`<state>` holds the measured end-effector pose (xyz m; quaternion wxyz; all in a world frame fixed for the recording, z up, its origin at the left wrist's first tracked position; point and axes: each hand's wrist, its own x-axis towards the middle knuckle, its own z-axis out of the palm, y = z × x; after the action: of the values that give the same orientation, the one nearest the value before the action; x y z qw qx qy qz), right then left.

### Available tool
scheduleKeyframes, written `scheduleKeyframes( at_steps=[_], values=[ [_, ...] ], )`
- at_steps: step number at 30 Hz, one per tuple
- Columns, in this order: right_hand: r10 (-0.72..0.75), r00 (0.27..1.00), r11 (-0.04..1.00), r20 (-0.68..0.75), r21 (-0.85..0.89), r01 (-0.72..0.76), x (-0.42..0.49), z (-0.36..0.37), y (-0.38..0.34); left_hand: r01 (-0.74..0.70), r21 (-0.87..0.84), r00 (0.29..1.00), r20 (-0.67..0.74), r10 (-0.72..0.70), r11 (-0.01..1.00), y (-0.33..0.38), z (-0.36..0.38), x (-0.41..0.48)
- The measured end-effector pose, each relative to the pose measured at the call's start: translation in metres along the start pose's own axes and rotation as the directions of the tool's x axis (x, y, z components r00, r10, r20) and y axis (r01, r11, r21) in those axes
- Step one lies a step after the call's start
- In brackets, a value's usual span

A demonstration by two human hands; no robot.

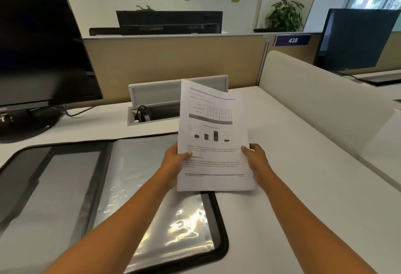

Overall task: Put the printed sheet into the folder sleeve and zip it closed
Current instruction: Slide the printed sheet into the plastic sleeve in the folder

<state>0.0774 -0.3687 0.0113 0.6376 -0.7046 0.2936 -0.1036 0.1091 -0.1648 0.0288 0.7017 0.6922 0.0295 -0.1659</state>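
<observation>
- Plainly, both thumbs lie on the printed face of the sheet: the left thumb on its left margin, the right thumb on its right margin.
- The other fingers of each hand are curled behind the paper and mostly hidden, so each side of the sheet is pinched between thumb and fingers.
- The left hand holds the left edge and the right hand holds the right edge, both about a third of the way up the page.
- The printed sheet is raised off the surface with its top tilted away; it shows a table, a bar chart and lines of text too blurred to read.
- It hangs above the far right corner of the folder, its lower edge over the folder's black right rim, and it is not in any sleeve.
- The folder lies spread open and flat; its right half is a glossy clear sleeve catching glare, its left half a grey inner panel.
- Under the folder is a white desk.
- Beyond the folder's far edge a cable box stands with its lid up.
- Left of and beyond the folder sits a dark monitor.
- Right of the folder, well apart, a white divider runs along the desk.
</observation>
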Motion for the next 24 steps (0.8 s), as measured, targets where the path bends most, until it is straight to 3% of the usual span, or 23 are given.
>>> scheduleKeyframes(
  at_steps=[5,12,18,24],
  values=[
    [-0.124,0.974,0.981,0.189,0.174,0.091,-0.029,0.037,-0.026,-0.124,-0.012,0.991,-0.047,0.123,0.992,0.013,-0.053,-0.022],
    [-0.421,0.860,0.894,0.288,0.288,0.342,-0.071,0.072,-0.047,-0.313,-0.050,0.947,-0.099,0.307,0.949,0.030,-0.102,-0.049],
    [-0.408,0.833,0.911,0.373,0.228,0.344,-0.091,0.088,-0.049,-0.360,-0.009,0.927,-0.117,0.357,0.933,0.025,-0.119,-0.062],
    [-0.390,0.851,0.918,0.352,0.222,0.329,-0.094,0.090,-0.051,-0.395,-0.021,0.901,-0.204,0.383,0.918,0.029,-0.115,-0.067]
  ],
)
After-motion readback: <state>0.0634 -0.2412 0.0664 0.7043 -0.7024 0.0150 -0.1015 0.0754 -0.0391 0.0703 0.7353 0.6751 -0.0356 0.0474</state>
